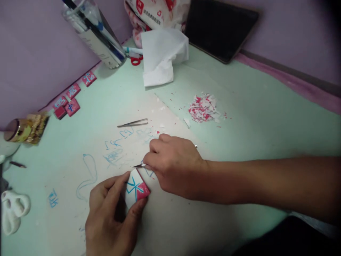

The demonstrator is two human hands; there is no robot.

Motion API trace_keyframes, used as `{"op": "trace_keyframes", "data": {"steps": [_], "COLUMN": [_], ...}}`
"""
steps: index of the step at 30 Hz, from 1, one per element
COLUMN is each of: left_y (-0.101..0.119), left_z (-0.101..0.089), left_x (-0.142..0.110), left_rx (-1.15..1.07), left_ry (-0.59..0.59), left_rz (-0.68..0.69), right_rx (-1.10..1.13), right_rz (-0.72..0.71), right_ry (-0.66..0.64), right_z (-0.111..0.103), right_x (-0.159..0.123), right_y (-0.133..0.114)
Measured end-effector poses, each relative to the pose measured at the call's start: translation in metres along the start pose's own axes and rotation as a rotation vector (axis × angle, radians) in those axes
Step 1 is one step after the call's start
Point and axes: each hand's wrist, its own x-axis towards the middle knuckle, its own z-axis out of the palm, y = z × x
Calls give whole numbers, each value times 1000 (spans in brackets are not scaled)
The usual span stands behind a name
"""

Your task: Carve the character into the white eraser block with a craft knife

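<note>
Between the thumb and fingers of my left hand (112, 213) is a small square block (136, 188), white with blue strokes and a pink patch at one corner. My right hand (173, 163) is closed around a craft knife (138, 166). Its pointed blade sticks out to the left, just above the block's upper edge; whether it touches I cannot tell. The knife's handle is mostly hidden by my fingers. Both hands are over a pale sheet (106, 213) with blue pen marks. Metal tweezers (133, 123) lie beyond them.
A heap of pink and white shavings (204, 108) lies beyond my right hand. Several pink blocks (73, 91) line the left wall. Further back are a pen cup (98, 39), a white tissue (165, 53) and a dark tablet (221, 28). White scissor handles (14, 209) are at the left edge.
</note>
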Motion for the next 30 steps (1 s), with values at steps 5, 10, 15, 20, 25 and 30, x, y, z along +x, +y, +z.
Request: {"op": "trace_keyframes", "data": {"steps": [5,10,15,20,25,30], "left_y": [9,14,12,9,9,8], "left_z": [0,1,6,9,9,10], "left_x": [-3,-8,-15,-15,-14,-14], "left_rx": [7,26,24,15,64,112], "left_ry": [19,52,101,132,165,182], "left_rz": [-5,56,112,219,300,413], "right_rx": [15,24,18,17,14,21], "right_rz": [-5,37,44,48,29,30], "right_ry": [-10,-54,-55,-45,-3,-41], "right_z": [1,0,0,2,3,2], "right_x": [2,2,2,2,1,3], "right_y": [-1,-3,-5,-4,-3,-3]}}
